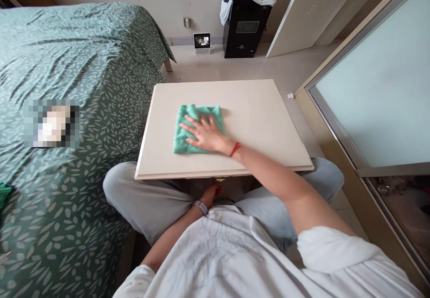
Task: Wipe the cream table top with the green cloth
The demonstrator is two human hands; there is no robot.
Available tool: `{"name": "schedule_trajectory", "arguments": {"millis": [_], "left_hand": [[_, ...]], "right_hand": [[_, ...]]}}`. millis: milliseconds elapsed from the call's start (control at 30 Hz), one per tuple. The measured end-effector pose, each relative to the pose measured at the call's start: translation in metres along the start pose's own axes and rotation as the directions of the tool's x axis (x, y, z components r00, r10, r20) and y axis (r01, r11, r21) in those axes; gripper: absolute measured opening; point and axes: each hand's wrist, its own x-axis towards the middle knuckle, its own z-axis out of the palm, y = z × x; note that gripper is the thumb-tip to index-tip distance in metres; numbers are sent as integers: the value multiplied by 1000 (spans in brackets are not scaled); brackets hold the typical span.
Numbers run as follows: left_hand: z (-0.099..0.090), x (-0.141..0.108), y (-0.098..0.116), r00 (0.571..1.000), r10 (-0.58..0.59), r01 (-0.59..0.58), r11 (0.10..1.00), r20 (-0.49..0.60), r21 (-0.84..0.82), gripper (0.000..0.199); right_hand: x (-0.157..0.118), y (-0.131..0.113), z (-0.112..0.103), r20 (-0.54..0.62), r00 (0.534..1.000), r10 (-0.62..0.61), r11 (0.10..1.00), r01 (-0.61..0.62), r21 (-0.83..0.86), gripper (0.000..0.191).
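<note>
A green cloth (180, 142) lies flat, folded into a rough square, on the left half of a cream tabletop (255, 118). Pressing on it from above is my right hand (205, 132), palm down with the fingers spread, a red string round its wrist. My left hand (212, 193) rests low between my knees, just below the table's front edge and its small brass fitting (220, 179). Its fingers are curled and partly in shadow, and what they hold, if anything, cannot be made out.
A bed (110, 96) with a green leaf-patterned cover stands close on the left. Behind the table are a small screen (202, 42) and a black cabinet (247, 29) with clothes on top. A glass-panelled sliding door (379, 83) runs along the right.
</note>
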Motion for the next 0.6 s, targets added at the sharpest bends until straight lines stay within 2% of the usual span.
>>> {"name": "schedule_trajectory", "arguments": {"millis": [67,133,233,300,367,467,533,567,600], "left_hand": [[1,-3,2,1000,-11,11,1000,-7,0,28],[2,-4,3,1000,-20,20,1000,-6,2,29],[4,-5,4,999,-31,31,1000,-5,3,33],[6,-4,4,999,-36,36,999,-6,2,35],[7,-4,4,999,-38,38,999,-4,2,34],[7,-4,3,999,-40,40,999,-1,8,32],[6,-4,3,999,-41,41,999,2,14,31],[6,-4,3,999,-40,40,999,5,16,31],[6,-4,3,999,-39,39,999,8,19,31]], "right_hand": [[-30,43,-14,-6,984,180,983,-180,-36,75],[-68,83,-23,-39,936,350,933,-353,-76,76],[-129,129,-27,-112,823,558,811,-568,-138,75],[-165,144,-24,-168,724,669,710,-689,-142,74],[-191,145,-18,-213,606,766,603,-793,-87,74],[-206,122,-10,-241,465,852,484,-875,25,75],[-198,97,-7,-242,429,870,454,-890,53,77],[-190,83,-6,-234,438,868,461,-886,52,78],[-180,68,-5,-223,465,857,486,-873,44,79]]}}
